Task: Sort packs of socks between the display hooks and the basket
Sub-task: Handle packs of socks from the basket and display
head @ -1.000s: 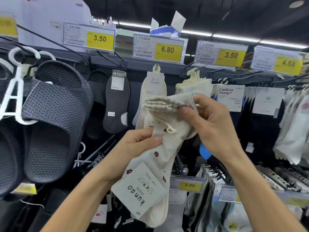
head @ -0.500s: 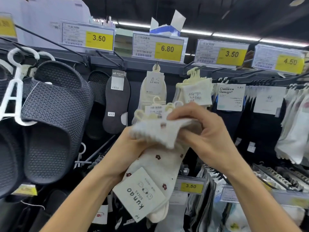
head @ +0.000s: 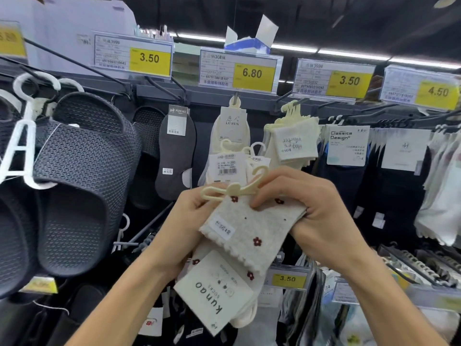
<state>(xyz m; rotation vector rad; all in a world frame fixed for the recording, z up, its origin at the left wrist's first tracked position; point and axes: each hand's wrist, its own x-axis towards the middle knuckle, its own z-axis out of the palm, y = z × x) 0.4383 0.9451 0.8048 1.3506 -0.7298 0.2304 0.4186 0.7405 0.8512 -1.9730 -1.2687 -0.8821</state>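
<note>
At centre frame, the left hand [head: 184,231] and right hand [head: 316,216] are gripping a cream, red-flowered sock pack [head: 252,231], its pale hanger [head: 234,189] poking up between them. Dark slippers [head: 82,186] are hanging at left, under yellow price tags [head: 252,73].

Forearms angle inward; left hand [head: 187,222] and right hand [head: 316,211] both grip one sock pack [head: 252,233] between them

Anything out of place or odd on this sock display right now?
A torn-open blue and white box sits above the 6.80 price tag, not hung stock. The sock pack gripped by the left hand and right hand is folded over, its hanger lying sideways.
</note>
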